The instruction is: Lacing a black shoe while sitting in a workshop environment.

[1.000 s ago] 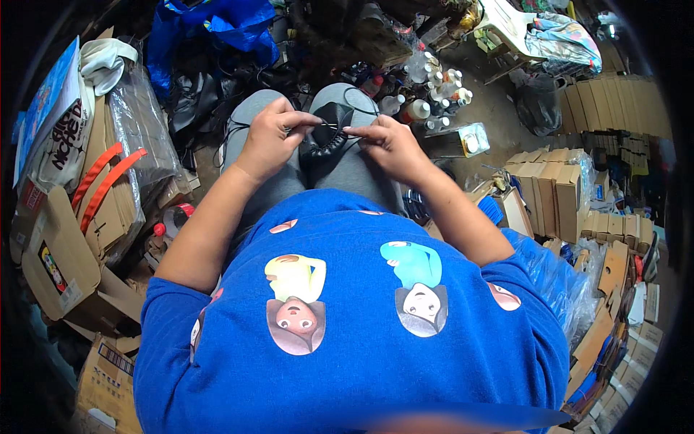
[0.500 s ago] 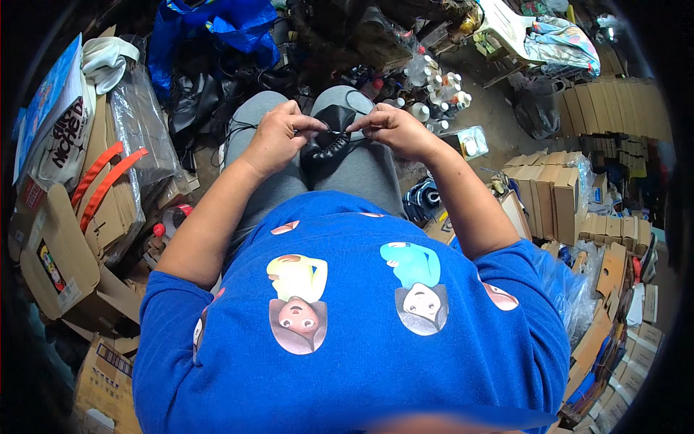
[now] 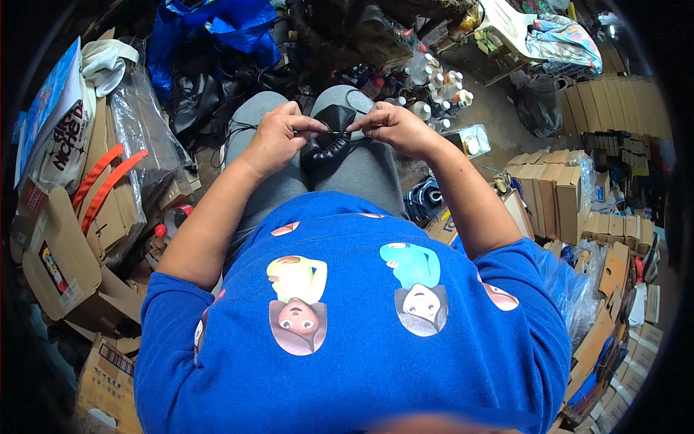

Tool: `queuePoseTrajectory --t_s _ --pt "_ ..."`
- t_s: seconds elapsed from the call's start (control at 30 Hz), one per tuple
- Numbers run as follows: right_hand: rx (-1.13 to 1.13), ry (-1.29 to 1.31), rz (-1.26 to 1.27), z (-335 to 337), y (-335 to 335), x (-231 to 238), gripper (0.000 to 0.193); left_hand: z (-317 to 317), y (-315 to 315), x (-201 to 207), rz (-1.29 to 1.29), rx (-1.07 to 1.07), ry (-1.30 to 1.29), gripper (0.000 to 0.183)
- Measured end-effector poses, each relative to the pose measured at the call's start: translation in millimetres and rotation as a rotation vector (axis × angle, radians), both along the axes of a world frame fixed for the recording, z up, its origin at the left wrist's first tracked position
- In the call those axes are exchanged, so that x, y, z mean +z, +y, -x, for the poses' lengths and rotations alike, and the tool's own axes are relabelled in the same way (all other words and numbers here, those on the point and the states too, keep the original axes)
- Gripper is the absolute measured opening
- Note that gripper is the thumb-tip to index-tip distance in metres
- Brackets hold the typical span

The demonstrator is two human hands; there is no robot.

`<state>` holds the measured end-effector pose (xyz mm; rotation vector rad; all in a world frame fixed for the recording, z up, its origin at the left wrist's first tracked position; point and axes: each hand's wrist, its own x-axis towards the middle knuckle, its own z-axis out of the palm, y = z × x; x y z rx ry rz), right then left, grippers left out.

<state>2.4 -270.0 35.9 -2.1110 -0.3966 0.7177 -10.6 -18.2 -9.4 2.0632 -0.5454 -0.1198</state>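
Note:
A black leather-like piece (image 3: pixel 335 117), curved like a shoe upper with a gathered or stitched edge, rests across my grey-clad knees. My left hand (image 3: pixel 280 136) is closed at its left side, thumb and forefinger pinching a thin dark cord. From the right, my right hand (image 3: pixel 396 129) pinches the cord too, close to the piece's edge. Between the two pinches the cord runs short and taut over the piece. A loose loop of it rises above my right hand, and another dark strand lies by my left wrist. The fingertips hide exactly where the cord enters the piece.
Black leather-like items (image 3: pixel 195 108) lie beyond my left knee, below a blue bag (image 3: pixel 217 36). Several white-capped bottles (image 3: pixel 444 90) stand ahead on the right. Stacked cardboard boxes (image 3: pixel 546 192) fill the right; an opened carton (image 3: pixel 65 253) and orange strips (image 3: pixel 108 184) are on the left.
Both hands keep their pinches in nearly the same place. The gathered edge of the black piece looks slightly shifted; otherwise little differs.

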Motion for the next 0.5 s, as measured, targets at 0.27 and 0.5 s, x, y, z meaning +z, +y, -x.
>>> queuePoseTrajectory --t_s 0.27,0.5 --pt "0.052 0.114 -0.066 -6 -5 -8 0.031 -6 -6 -2 -0.006 -0.046 0.061 0.023" --pt "0.028 0.196 -0.166 -8 -8 -17 0.029 -14 -12 -5 0.047 -0.091 0.2 0.018"
